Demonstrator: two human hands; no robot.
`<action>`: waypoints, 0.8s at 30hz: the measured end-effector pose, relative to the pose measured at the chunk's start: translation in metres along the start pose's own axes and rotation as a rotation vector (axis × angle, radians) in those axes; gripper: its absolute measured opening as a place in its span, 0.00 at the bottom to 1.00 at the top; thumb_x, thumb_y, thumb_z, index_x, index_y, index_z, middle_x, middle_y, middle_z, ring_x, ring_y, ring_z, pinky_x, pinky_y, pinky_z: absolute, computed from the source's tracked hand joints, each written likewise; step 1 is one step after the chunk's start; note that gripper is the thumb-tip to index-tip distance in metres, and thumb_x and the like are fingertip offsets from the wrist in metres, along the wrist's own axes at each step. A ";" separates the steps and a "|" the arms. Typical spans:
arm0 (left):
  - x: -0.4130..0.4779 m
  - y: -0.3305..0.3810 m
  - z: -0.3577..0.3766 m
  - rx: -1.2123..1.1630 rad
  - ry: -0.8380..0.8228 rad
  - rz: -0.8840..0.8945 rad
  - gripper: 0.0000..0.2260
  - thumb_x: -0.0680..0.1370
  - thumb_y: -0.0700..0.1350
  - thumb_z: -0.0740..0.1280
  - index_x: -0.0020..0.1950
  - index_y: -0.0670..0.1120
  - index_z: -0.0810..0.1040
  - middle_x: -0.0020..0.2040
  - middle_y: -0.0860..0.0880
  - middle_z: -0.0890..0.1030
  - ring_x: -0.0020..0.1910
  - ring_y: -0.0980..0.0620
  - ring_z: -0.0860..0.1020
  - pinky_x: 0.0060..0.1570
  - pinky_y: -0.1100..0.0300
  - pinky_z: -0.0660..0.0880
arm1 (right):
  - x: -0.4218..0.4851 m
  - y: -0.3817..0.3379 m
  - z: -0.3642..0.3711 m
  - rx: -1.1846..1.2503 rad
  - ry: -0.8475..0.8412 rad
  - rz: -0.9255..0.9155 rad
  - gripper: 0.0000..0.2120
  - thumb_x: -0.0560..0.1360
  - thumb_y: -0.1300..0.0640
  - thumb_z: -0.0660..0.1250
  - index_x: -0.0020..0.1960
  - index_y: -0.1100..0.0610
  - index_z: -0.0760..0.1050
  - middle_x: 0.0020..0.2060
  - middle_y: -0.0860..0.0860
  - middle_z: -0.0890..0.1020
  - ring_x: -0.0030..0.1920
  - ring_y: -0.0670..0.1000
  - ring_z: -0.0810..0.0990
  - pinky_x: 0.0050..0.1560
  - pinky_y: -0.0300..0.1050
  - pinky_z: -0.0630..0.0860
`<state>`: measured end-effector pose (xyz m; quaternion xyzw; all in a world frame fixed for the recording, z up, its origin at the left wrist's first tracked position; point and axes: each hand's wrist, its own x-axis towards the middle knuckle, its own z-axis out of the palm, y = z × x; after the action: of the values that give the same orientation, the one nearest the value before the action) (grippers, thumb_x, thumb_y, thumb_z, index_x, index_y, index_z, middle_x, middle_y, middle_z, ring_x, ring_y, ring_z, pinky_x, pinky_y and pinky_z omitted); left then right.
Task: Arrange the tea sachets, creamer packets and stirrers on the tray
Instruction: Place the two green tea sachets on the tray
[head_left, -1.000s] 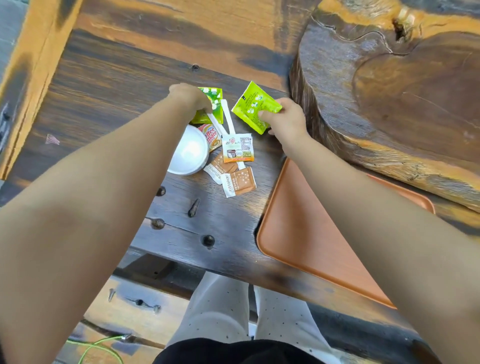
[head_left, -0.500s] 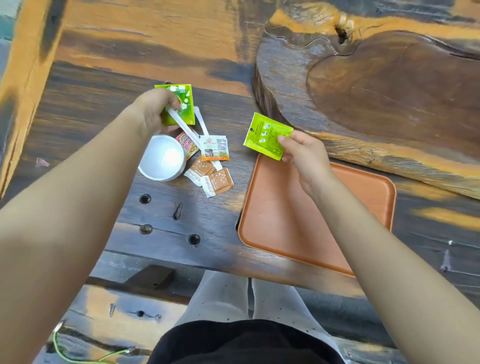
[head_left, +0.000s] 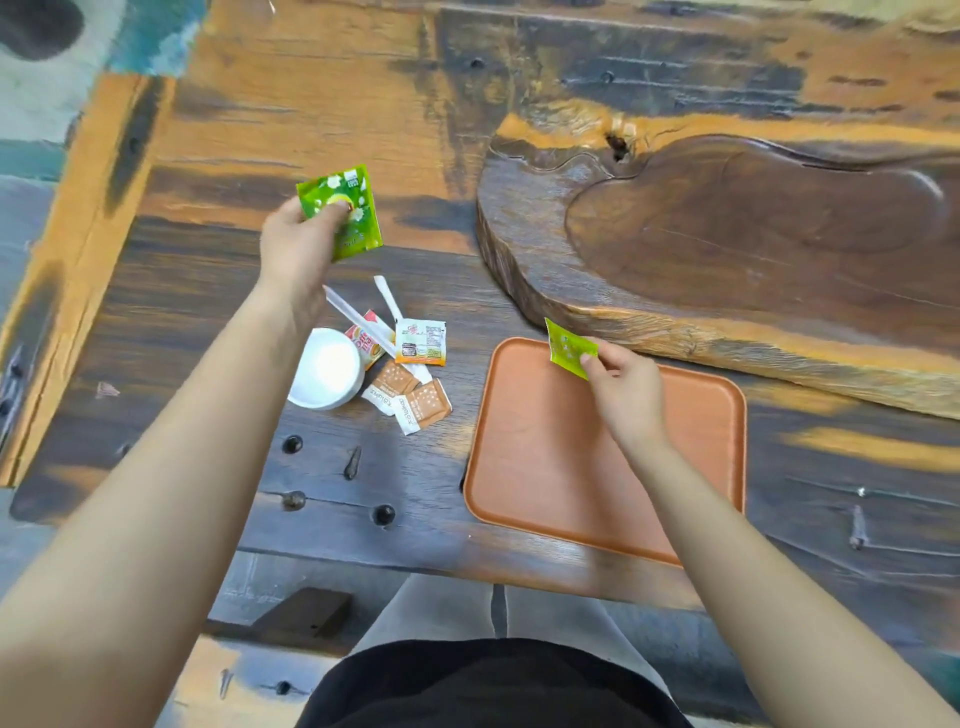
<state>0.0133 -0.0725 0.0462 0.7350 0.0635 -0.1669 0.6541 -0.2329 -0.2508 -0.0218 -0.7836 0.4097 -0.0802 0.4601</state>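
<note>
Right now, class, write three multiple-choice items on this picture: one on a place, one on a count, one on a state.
1. Where is the right hand's green sachet?
A. over the tray's far-left corner
B. in the white cup
C. on the wooden slab

2. How many green sachets are held?
A. one
B. two
C. four

3. The orange tray is:
A. bare
B. stacked with packets
C. upside down

Answers:
1 A, the right hand holds it there.
2 B, the left hand pinches another sachet.
3 A, only its surface shows.

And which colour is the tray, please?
The tray is plain terracotta orange, seen in the head view.
</note>
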 end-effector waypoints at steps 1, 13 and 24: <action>-0.005 0.007 -0.001 -0.019 0.001 0.036 0.08 0.75 0.38 0.65 0.40 0.49 0.78 0.27 0.60 0.82 0.31 0.63 0.80 0.41 0.62 0.80 | 0.000 0.000 0.000 -0.130 0.032 -0.078 0.12 0.74 0.63 0.64 0.56 0.59 0.80 0.49 0.55 0.85 0.52 0.57 0.79 0.53 0.46 0.72; -0.082 -0.050 0.004 -0.213 -0.201 -0.426 0.04 0.77 0.37 0.63 0.45 0.46 0.75 0.39 0.48 0.84 0.32 0.55 0.83 0.38 0.56 0.81 | -0.031 0.032 0.066 -0.865 -0.057 -0.495 0.17 0.61 0.59 0.78 0.49 0.57 0.81 0.46 0.52 0.83 0.46 0.54 0.76 0.44 0.45 0.77; -0.109 -0.084 0.013 -0.100 -0.331 -0.521 0.06 0.76 0.36 0.63 0.49 0.45 0.76 0.40 0.49 0.84 0.40 0.51 0.82 0.47 0.52 0.79 | -0.032 0.034 0.073 -0.780 -0.088 -0.408 0.22 0.66 0.60 0.75 0.58 0.60 0.76 0.57 0.58 0.80 0.51 0.59 0.79 0.48 0.49 0.78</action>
<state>-0.1171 -0.0604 0.0020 0.6237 0.1506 -0.4430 0.6262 -0.2361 -0.1878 -0.0818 -0.9661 0.2261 0.0248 0.1218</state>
